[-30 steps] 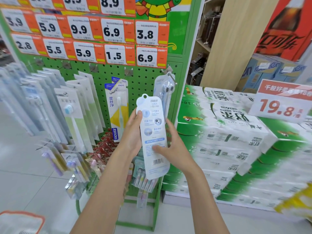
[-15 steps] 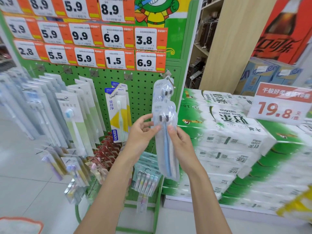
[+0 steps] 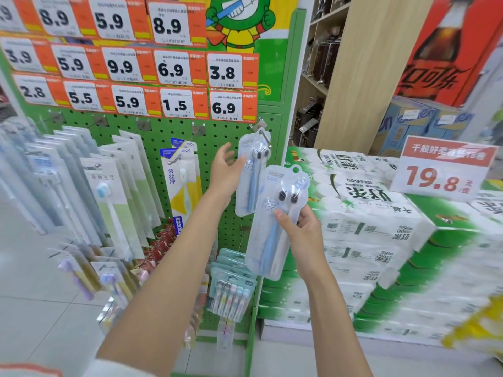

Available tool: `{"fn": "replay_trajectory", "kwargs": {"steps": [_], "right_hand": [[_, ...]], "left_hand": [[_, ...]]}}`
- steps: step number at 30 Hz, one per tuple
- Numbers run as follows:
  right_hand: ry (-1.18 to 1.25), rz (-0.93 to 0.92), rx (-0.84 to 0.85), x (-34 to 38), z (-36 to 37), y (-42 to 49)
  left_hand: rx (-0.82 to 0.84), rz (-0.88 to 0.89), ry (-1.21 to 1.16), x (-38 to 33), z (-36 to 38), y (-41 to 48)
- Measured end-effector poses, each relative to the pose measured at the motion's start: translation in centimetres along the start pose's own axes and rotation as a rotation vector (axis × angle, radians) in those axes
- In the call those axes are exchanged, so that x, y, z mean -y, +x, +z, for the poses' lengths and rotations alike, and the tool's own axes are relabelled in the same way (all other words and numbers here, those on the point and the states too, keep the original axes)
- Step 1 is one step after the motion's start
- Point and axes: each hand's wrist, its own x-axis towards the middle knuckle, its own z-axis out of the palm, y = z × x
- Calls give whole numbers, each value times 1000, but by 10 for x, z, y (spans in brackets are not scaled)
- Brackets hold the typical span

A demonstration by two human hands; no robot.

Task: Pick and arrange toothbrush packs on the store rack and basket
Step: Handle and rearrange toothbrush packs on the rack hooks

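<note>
**Toothbrush pack held at the rack**

Toothbrush pack, clear plastic blister with 2 dark-headed brushes and pale blue handles [image 3: 275, 221], is held upright in front of the green perforated metal rack [image 3: 163, 137], tilted slightly to the right. The right hand [image 3: 304, 235] is clamped on its right edge near mid-height, thumb across the front face, fingers behind.

The left hand [image 3: 226, 172] is open, fingers spread and loosely curled, holding nothing. Its fingertips lie at the left edge of a second, matching clear pack [image 3: 251, 175] hanging from the rack's rightmost hook [image 3: 262, 131]; actual contact cannot be confirmed.

The held pack overlaps the lower right of the hanging pack. Stacked green-and-white tissue bundles [image 3: 367, 227] stand just right of the rack.
</note>
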Motion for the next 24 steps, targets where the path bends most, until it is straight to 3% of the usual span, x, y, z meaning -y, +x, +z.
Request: {"fn": "replay_trajectory", "kwargs": {"steps": [9, 17, 24], "right_hand": [[11, 36, -74, -2, -6, -3], [59, 1, -212, 8, -19, -6], [34, -13, -256, 15, -25, -10]], "left_hand": [[104, -13, -10, -7, 13, 6], [357, 21, -171, -13, -10, -28], [441, 61, -162, -26, -28, -54]]}}
